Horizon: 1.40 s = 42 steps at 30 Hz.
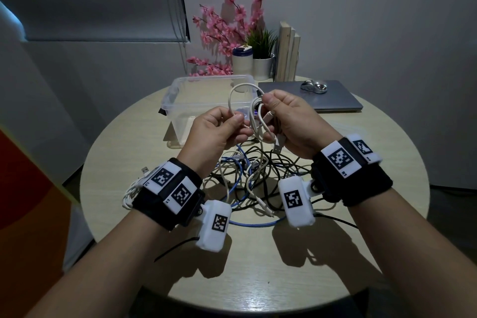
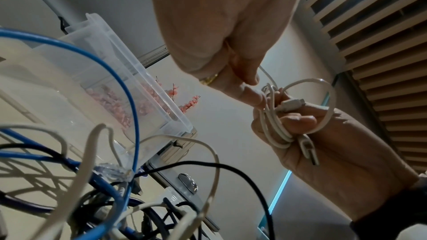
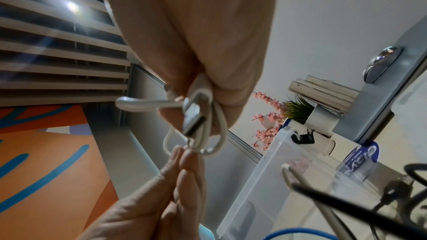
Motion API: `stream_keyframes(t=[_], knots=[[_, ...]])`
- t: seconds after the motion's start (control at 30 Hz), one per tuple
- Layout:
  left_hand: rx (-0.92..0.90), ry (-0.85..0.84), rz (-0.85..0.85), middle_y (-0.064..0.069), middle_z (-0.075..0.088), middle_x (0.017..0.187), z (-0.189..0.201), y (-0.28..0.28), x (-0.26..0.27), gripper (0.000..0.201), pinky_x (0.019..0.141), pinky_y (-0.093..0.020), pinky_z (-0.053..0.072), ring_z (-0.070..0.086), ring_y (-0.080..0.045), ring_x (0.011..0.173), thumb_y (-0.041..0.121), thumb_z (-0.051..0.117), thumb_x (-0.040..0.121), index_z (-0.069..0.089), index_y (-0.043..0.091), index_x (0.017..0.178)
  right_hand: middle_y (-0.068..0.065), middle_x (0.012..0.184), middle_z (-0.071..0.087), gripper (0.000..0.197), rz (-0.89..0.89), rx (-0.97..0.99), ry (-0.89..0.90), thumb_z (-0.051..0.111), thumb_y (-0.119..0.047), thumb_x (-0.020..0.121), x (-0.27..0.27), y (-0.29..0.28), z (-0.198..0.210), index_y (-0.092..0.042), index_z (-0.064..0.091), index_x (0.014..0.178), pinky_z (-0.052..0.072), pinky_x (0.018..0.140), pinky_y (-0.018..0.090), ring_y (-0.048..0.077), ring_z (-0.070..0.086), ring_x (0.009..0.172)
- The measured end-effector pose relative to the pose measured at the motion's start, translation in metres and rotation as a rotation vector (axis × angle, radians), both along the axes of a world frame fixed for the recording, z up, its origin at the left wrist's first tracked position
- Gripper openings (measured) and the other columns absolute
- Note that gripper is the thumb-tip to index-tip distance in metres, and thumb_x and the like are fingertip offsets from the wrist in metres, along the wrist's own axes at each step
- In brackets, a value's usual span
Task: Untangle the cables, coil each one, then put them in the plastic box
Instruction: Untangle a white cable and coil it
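My right hand (image 1: 268,109) grips a small coil of white USB cable (image 1: 253,111) in the air above the table; its USB plug (image 3: 194,116) and a small connector (image 2: 293,104) stick out of the coil (image 2: 275,127). To its left, my left hand (image 1: 236,124) pinches a loose strand of the same cable between thumb and fingertips (image 3: 184,152). A loop rises between the hands. Under them, a tangle of black, blue and white cables (image 1: 247,178) lies on the round table. The clear plastic box (image 1: 172,95) stands open just behind the hands.
A closed grey laptop (image 1: 333,100) with a silver mouse (image 1: 313,86) on it lies at the back right. Pink flowers (image 1: 227,28), a potted plant (image 1: 262,64) and upright books (image 1: 286,54) stand behind the box. Another white cable bundle (image 1: 130,192) lies by my left wrist.
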<state>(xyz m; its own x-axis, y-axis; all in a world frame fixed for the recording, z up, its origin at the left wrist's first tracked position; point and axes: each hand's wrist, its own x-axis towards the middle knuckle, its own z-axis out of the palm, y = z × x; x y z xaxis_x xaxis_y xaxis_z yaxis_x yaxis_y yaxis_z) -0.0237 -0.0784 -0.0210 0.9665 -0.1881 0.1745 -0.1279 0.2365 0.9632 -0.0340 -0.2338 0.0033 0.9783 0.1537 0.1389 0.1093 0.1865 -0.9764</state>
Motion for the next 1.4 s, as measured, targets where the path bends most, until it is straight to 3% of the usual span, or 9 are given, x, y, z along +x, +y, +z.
stream_keyframes(t=[0.3,0.43,0.57,0.8,0.9,1.03,1.13,1.23,1.4], knots=[[-0.014,0.037,-0.164,-0.01,0.071,0.089,0.005,-0.005,-0.01,0.024,0.071,-0.022,0.055,0.069,-0.017,0.079,0.014,0.043,0.099,0.064,0.003,0.099,0.005,0.067,0.06,0.02,-0.08,-0.066,-0.044,0.048,-0.015,0.098,0.004,0.002,-0.005,-0.011,0.061,0.083,0.042,0.057,0.036,0.016,0.054,0.054],[-0.074,0.031,-0.191,0.003,0.07,0.075,0.012,-0.008,-0.015,0.006,0.061,-0.017,0.051,0.066,-0.006,0.069,0.006,0.054,0.089,0.06,0.009,0.091,0.007,0.071,0.056,0.019,-0.137,-0.148,-0.079,0.05,-0.017,0.097,0.005,0.002,-0.006,-0.012,0.065,0.086,0.043,0.046,0.028,0.016,0.05,0.057],[-0.011,0.049,-0.166,0.001,0.061,0.069,0.012,-0.011,-0.012,0.013,0.059,-0.016,0.049,0.058,-0.008,0.067,0.0,0.049,0.094,0.056,0.011,0.092,0.005,0.073,0.057,0.018,-0.156,-0.204,-0.092,0.051,-0.017,0.097,0.005,0.0,-0.006,-0.009,0.067,0.093,0.044,0.051,0.024,0.014,0.049,0.063],[0.219,0.074,-0.249,0.004,0.056,0.074,0.01,-0.009,-0.011,0.036,0.074,-0.027,0.038,0.049,-0.009,0.072,0.031,0.036,0.102,0.052,0.017,0.073,0.017,0.081,0.054,0.026,-0.187,-0.204,-0.094,0.053,-0.02,0.096,0.005,-0.001,-0.004,0.003,0.066,0.096,0.043,0.058,0.029,0.016,0.05,0.063],[0.249,0.113,-0.271,0.01,0.052,0.066,0.009,-0.01,-0.01,0.028,0.076,-0.032,0.035,0.049,-0.007,0.071,0.036,0.04,0.1,0.051,0.015,0.085,0.017,0.08,0.057,0.027,-0.146,-0.157,-0.096,0.052,-0.017,0.096,0.005,0.0,-0.004,0.007,0.064,0.099,0.05,0.058,0.027,0.018,0.056,0.064],[0.22,0.152,-0.281,0.001,0.059,0.081,0.006,-0.009,-0.008,0.002,0.069,-0.025,0.052,0.056,-0.011,0.074,0.012,0.056,0.093,0.055,0.011,0.096,0.01,0.073,0.06,0.023,-0.145,-0.129,-0.098,0.052,-0.016,0.095,0.004,-0.002,-0.003,0.004,0.064,0.096,0.052,0.057,0.026,0.014,0.059,0.061],[0.122,0.164,-0.219,-0.006,0.061,0.075,0.006,-0.009,-0.009,0.024,0.06,-0.02,0.055,0.061,-0.012,0.061,-0.009,0.059,0.086,0.052,0.009,0.1,0.01,0.071,0.06,0.021,-0.171,-0.13,-0.11,0.053,-0.016,0.095,0.005,-0.003,-0.003,0.001,0.065,0.09,0.051,0.06,0.029,0.016,0.06,0.063],[0.153,0.198,-0.155,-0.01,0.063,0.072,0.006,-0.01,-0.009,0.033,0.053,-0.021,0.054,0.062,-0.014,0.056,-0.015,0.061,0.081,0.045,0.01,0.097,0.009,0.07,0.059,0.023,-0.192,-0.126,-0.12,0.053,-0.016,0.095,0.005,-0.003,-0.002,0.004,0.064,0.092,0.052,0.062,0.028,0.015,0.06,0.062],[0.4,0.16,-0.221,-0.007,0.06,0.072,-0.004,-0.006,-0.01,0.018,0.051,-0.02,0.046,0.058,-0.011,0.053,-0.007,0.069,0.079,0.059,0.008,0.082,0.011,0.071,0.058,0.026,-0.193,-0.1,-0.146,0.052,-0.013,0.095,0.004,-0.003,0.001,0.011,0.062,0.101,0.053,0.063,0.027,0.016,0.061,0.061]])
